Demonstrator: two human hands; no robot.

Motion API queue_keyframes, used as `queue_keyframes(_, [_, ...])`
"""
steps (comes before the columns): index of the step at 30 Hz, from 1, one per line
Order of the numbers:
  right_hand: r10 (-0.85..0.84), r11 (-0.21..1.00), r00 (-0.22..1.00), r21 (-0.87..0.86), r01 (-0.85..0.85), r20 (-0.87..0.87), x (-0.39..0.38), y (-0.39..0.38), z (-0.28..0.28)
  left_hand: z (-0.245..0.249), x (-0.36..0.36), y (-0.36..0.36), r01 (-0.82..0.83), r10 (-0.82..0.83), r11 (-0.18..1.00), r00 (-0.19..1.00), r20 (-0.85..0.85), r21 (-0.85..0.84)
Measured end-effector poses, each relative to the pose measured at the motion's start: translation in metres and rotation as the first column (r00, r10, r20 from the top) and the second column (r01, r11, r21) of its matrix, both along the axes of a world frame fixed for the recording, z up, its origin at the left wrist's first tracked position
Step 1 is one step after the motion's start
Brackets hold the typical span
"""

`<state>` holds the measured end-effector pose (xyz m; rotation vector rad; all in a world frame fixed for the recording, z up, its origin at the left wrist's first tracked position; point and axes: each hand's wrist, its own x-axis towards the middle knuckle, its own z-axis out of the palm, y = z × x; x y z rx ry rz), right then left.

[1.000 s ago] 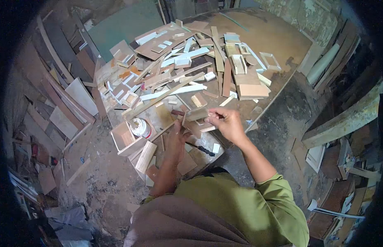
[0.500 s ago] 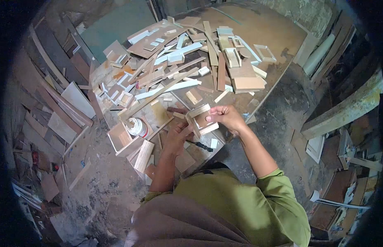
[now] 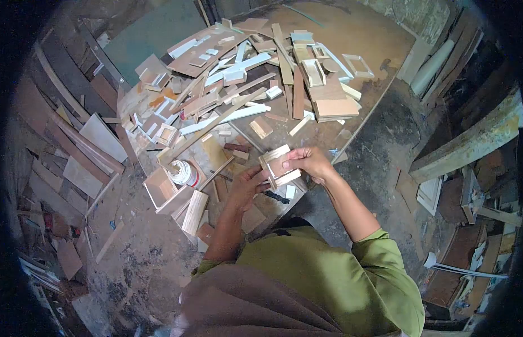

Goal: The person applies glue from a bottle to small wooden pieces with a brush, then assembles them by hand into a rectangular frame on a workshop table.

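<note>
Both of my hands hold a small open wooden frame (image 3: 279,166), a shallow box of thin strips, just above the near edge of the round table (image 3: 379,50). My right hand (image 3: 309,162) grips its right side with the fingers curled over the strips. My left hand (image 3: 247,185) supports its lower left corner from below. A white glue bottle (image 3: 185,173) stands on the table to the left of my left hand.
The table is covered with several loose wood offcuts, strips and small frames (image 3: 360,65). A dark tool (image 3: 278,197) lies near the table's front edge below the frame. Boards and scrap lie on the floor at left (image 3: 98,137) and right.
The frame has turned in my hands so its open face shows. Both hands have shifted slightly toward the table's near edge.
</note>
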<state>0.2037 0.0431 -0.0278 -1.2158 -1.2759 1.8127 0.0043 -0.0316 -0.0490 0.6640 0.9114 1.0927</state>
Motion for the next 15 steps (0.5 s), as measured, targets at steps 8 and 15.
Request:
queue_keyframes(8, [-0.012, 1.0, 1.0, -0.027, 0.012, -0.001, 0.0, -0.003, -0.001, -0.01, 0.0, 0.004, 0.026, -0.025, 1.0, 0.999, 0.041, -0.016])
queue_keyframes(15, [-0.025, 0.998, 1.0, -0.059, 0.024, -0.012, 0.0, -0.002, -0.004, -0.009, 0.003, 0.004, -0.005, 0.006, 0.998, 1.0, 0.007, -0.064])
